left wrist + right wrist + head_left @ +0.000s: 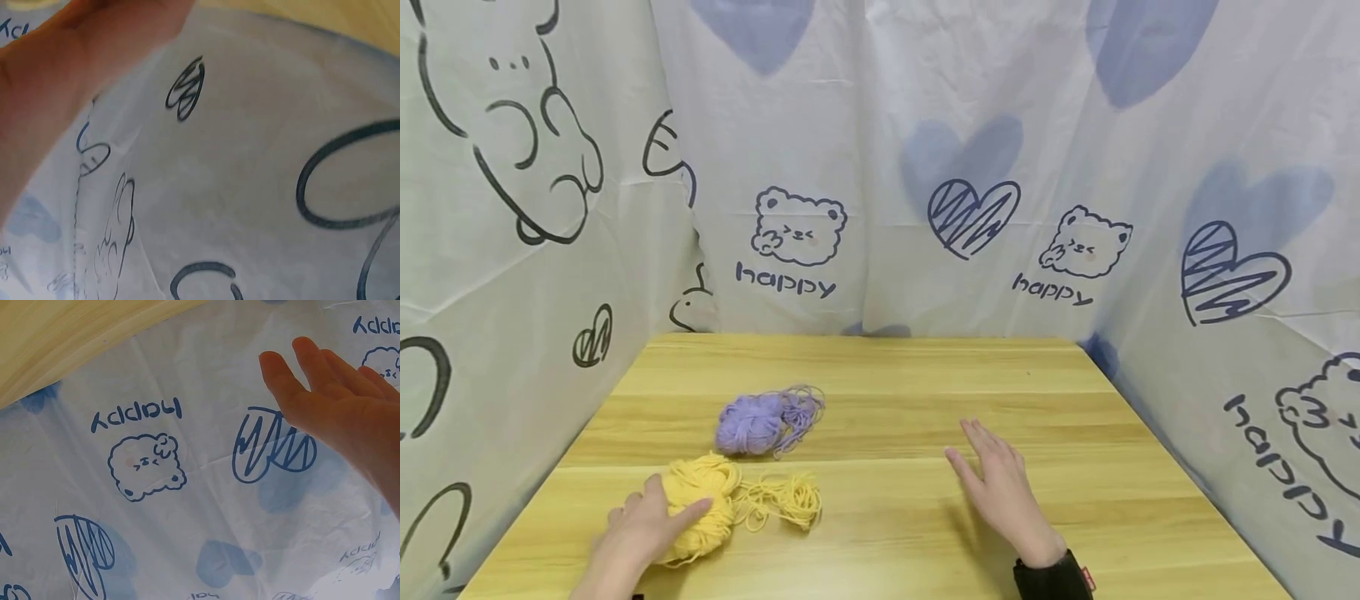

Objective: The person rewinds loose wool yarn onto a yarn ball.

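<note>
A skein of yellow yarn [707,492] lies at the front left of the table in the head view, with a loose tangle of its strand trailing to the right. My left hand [636,529] grips its left side, the thumb across the top and the fingers partly hidden along the far edge. Just behind is a skein of purple yarn [751,425] with loose loops at its right end, untouched. Over the right part of the table my right hand [1002,487] is held with fingers extended and nothing in it. The right wrist view shows the same hand [337,400]; neither wrist view shows yarn.
The wooden table [910,400] is enclosed at the back and both sides by a white cloth [880,250] printed with hearts and bears. A dark sleeve cuff [1052,577] covers the right wrist.
</note>
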Demonstrator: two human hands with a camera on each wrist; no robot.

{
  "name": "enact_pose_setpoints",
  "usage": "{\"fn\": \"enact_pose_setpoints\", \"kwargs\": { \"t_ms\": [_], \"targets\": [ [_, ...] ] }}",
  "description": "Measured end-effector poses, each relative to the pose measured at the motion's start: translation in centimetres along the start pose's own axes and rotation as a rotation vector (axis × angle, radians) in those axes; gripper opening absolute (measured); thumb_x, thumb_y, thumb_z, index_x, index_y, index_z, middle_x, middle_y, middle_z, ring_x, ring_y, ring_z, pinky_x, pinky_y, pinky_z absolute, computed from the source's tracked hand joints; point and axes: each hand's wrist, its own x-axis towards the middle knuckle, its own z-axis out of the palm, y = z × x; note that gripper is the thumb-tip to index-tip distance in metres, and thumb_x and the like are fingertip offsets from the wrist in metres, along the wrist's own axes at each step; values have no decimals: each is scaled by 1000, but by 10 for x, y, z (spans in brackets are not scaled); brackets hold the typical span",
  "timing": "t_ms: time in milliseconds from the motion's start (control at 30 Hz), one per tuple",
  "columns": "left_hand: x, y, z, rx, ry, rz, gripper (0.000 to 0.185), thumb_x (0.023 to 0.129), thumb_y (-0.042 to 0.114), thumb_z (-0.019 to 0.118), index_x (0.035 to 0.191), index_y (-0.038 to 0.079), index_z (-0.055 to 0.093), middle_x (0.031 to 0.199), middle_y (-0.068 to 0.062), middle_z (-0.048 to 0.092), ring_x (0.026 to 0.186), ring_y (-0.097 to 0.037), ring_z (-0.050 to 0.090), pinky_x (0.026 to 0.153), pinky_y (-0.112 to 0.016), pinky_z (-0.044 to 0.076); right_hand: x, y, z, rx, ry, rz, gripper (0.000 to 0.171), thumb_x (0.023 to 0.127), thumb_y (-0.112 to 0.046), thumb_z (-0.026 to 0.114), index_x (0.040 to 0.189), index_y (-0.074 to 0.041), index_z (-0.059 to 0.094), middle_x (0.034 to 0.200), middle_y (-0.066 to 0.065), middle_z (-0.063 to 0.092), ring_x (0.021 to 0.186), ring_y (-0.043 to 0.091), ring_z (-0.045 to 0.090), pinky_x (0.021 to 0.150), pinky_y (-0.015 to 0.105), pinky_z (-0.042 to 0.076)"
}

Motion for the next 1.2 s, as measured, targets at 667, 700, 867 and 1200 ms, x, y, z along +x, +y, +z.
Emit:
{"fn": "enact_pose_setpoints", "kwargs": {
  "t_ms": [667, 700, 867, 1200],
  "targets": [
    [-12, 165, -111, -252, 318, 649, 69, 73, 29, 80, 130, 6, 48, 107, -13, 62, 85, -24, 58, 66, -29, 50, 81, -40, -77, 526, 14, -143, 49, 103, -35, 42, 143, -7, 43, 147, 14, 47, 134, 29, 45, 112, 47, 37],
    [-16, 177, -116, -263, 314, 663, 71, 73, 31, 80, 132, 9, 47, 108, -11, 62, 86, -24, 59, 68, -29, 51, 88, -48, -78, 615, 7, -173, 51, 104, -38, 37, 142, -6, 44, 146, 15, 48, 134, 28, 46, 112, 46, 37],
    [-22, 223, -122, -389, 233, 790, 75, 71, 28, 84, 134, 14, 45, 114, -5, 60, 95, -22, 59, 79, -34, 52, 122, -87, -68, 1116, -143, -253, 74, 101, -56, 13, 144, -2, 39, 145, 12, 49, 132, 19, 47, 116, 40, 32],
    [23, 242, -123, -654, 227, 755, 74, 74, 12, 79, 134, 8, 35, 122, -14, 54, 98, -25, 58, 79, -33, 55, 150, -87, -42, 1302, -442, -127, 45, 102, -43, 38, 121, -7, 57, 70, -4, 57, 58, 9, 51, 59, 25, 46]
  ]
}}
